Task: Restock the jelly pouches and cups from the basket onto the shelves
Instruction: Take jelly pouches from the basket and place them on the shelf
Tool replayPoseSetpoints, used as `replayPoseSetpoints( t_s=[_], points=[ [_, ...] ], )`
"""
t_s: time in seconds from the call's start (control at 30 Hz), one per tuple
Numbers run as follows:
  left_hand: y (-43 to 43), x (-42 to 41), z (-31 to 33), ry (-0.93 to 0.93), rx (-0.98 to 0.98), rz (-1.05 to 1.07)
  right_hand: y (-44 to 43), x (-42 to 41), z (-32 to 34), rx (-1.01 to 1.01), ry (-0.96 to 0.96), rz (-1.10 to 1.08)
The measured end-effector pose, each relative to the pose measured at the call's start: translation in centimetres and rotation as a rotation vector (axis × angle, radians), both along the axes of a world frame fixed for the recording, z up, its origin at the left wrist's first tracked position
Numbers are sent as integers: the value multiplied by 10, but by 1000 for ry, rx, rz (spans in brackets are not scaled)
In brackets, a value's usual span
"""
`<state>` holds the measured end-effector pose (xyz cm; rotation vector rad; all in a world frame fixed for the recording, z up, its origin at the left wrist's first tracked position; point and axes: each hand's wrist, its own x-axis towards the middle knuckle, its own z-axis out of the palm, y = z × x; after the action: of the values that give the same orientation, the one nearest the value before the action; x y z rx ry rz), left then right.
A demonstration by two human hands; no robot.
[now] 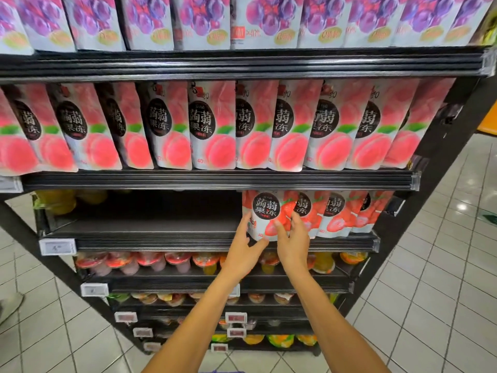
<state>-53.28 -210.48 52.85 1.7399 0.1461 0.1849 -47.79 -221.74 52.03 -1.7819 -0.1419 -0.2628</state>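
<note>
Head view: both arms reached up to the third shelf (150, 232) of a dark rack. The front pouch (265, 211), a strawberry one, stood upright at the shelf's front edge, at the left end of the strawberry row (336, 211), and overlapped the next pouch in that row.

The left hand (246, 246) lay against the front pouch's left edge. Its fingers (247, 219) were straight and pointed upward along that edge, while the thumb spread toward the pouch's lower corner; it pressed rather than clasped. The right hand (294, 240) held the front pouch's right side. Its thumb lay on the printed face and its fingers (297, 215) curled round the right edge, between this pouch and the next, so it pinched the pouch.

Left of the front pouch the third shelf showed bare dark boards. At its far left back corner sat yellow cups (56, 201), blurred. A white tag (57, 246) hung on the shelf lip below them.

One shelf above, peach pouches (215, 125) filled the whole width, upright and overlapping. On the top shelf stood grape pouches (204, 20), cut off by the frame.

Below the hands, jelly cups (150, 261) with red and orange lids lined the fourth shelf, partly hidden by the wrists. More cups (279, 340) sat on the lower shelves, too small to tell apart.

White floor tiles (430, 305) surrounded the rack, and a shoe (10, 305) showed at the left edge.
</note>
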Motion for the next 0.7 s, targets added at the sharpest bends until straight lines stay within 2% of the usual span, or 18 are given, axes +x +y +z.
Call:
replayPoseSetpoints(
  t_s=[0.2,0.7],
  points=[
    [0,2,-3,-5,-80,-9,-5,-11,-7,-150,-74,-172],
    [5,4,-6,56,-131,22,0,-21,-22,49,-28,-109]
  ],
)
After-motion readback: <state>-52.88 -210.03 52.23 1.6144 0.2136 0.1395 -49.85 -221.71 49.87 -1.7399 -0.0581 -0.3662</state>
